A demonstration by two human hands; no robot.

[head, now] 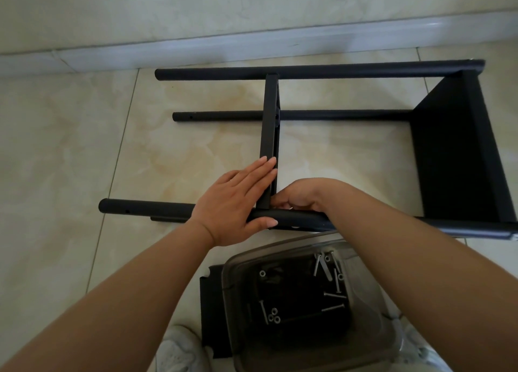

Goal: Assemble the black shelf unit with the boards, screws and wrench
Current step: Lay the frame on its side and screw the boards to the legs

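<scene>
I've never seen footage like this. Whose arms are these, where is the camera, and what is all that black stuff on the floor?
No machine here: the arms belong to a person, filmed by a wide-angle camera worn on their head, looking down. On the tiled floor lies a half-built black shelf unit on its side, long round poles joined by boards. The left hand lies flat, fingers straight, against the middle board where it meets the near pole. The right hand is curled at that same joint; what it holds, if anything, is hidden. Nearer the person, a clear plastic tub holds loose screws and nuts, resting on another black board.
</scene>
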